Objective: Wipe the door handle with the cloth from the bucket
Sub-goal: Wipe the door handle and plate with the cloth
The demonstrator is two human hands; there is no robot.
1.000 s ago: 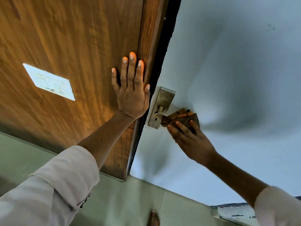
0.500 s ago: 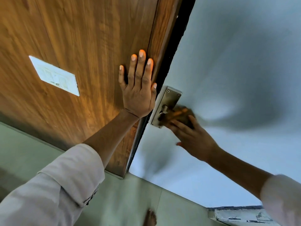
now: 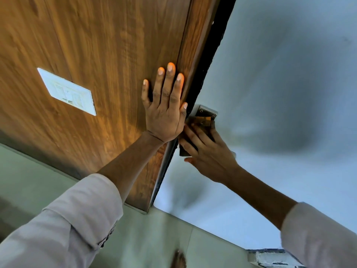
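Pressing flat against the wooden door (image 3: pixel 100 55), the left hand (image 3: pixel 164 115) has its fingers spread beside the door's edge. The right hand (image 3: pixel 208 151) holds the brown cloth (image 3: pixel 201 122) against the metal door handle plate (image 3: pixel 205 113) (the lever itself is hidden), fingers extended over it.

Brown wood-grain door (image 3: pixel 96 35), white sleeves (image 3: pixel 73 219)

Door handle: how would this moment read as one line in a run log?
step: wiping | right hand: presses cloth on door handle plate | left hand: flat on wooden door | lever: hidden
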